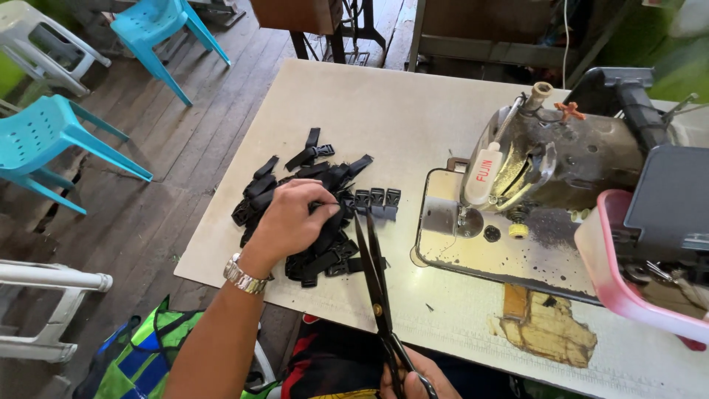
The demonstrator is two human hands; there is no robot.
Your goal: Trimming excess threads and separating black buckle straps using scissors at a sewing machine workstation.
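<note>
A heap of short black webbing straps with plastic buckles (310, 185) lies on the pale sewing table (369, 103). My left hand (292, 218), with a metal watch on the wrist, rests on the heap and pinches one strap near its buckle. My right hand (413, 378) at the bottom edge grips the handles of long black scissors (375, 273). The blades are slightly apart, with their tips at the strap beside my left fingers. A row of three buckles (377, 198) sits just right of the heap.
An old metal sewing machine (546, 162) stands on the right of the table, with a pink plastic tray (613, 288) beside it. Turquoise plastic chairs (52, 140) and a white chair (37, 37) stand on the wooden floor at left. A colourful bag (133, 355) lies below.
</note>
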